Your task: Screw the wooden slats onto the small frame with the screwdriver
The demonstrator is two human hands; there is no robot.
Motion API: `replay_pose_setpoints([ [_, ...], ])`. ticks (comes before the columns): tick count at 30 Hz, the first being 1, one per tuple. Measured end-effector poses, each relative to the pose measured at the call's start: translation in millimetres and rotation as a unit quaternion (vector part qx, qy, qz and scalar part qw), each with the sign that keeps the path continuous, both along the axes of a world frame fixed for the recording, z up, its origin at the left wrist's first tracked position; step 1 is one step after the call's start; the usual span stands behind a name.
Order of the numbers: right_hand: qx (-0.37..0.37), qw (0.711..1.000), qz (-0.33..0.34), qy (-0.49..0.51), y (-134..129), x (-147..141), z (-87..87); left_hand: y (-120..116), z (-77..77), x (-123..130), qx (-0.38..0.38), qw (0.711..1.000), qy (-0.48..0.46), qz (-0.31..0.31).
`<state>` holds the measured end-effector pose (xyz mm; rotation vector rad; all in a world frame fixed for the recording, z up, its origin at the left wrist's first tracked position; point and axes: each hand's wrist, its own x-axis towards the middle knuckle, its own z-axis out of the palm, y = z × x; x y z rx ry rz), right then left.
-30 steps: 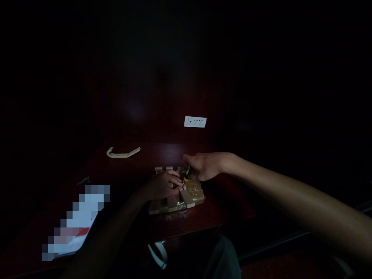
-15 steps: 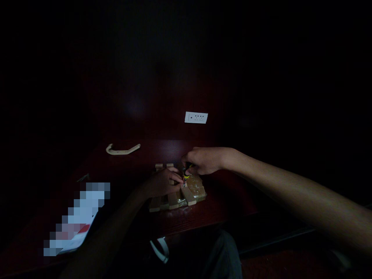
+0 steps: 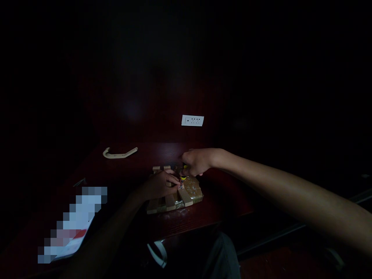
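Slats (image 3: 170,202) lie across taped block (image 3: 193,188); right hand (image 3: 199,161) grips yellow tool (image 3: 183,178), end slat (image 3: 185,197) mid-work; left hand (image 3: 158,184) beside, hold unclear.

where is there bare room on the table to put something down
The table looks bare between the curved pale piece and the right hand, and along its front edge before the wooden slats. It is crowded at the slats, where both hands and the yellow-and-black tool meet.
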<state>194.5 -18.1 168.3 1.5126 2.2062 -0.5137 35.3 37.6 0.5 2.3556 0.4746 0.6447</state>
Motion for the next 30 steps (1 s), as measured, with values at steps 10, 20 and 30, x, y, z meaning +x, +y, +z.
replay_pose_setpoints([
  [10, 0.082, 0.993, 0.086, -0.011, -15.9, -3.5, 10.8, 1.4, -3.8, -0.3, 0.006, 1.000, 0.002, 0.012],
  [20, 0.097, 0.990, 0.099, -0.013, -11.6, -1.5, 4.1, 4.2, -8.3, -1.0, 0.004, 1.000, 0.013, 0.011],
  [30, 0.019, 0.999, -0.001, 0.027, -3.1, 3.6, -3.8, 0.2, -2.3, -1.2, -0.022, 1.000, 0.005, -0.004],
])
